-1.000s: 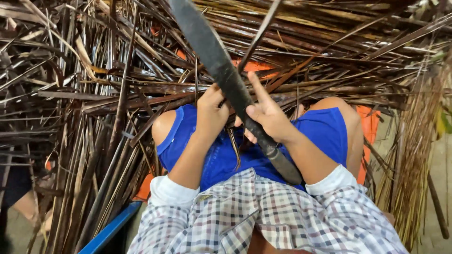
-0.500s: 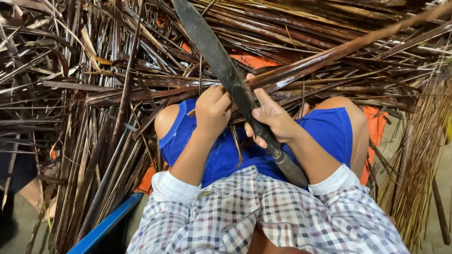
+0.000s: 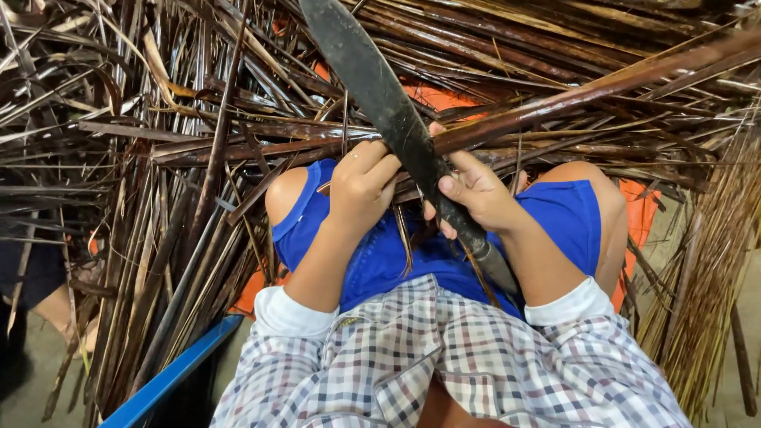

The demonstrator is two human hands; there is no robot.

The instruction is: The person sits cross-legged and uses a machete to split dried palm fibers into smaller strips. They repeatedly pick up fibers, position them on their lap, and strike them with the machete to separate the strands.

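Nearest the camera, two forearms in rolled checked sleeves angle inward over knees covered by blue shorts. The left hand is curled shut on a long brown stalk, knuckles up. The right hand is clamped on the handle of a long dark knife, thumb along its side. The blade slants up and left across the stalk, which runs off to the far right. A blue edge sits near left. Dry stalks crowd the left, far and right sides, leaving little free space around the hands.
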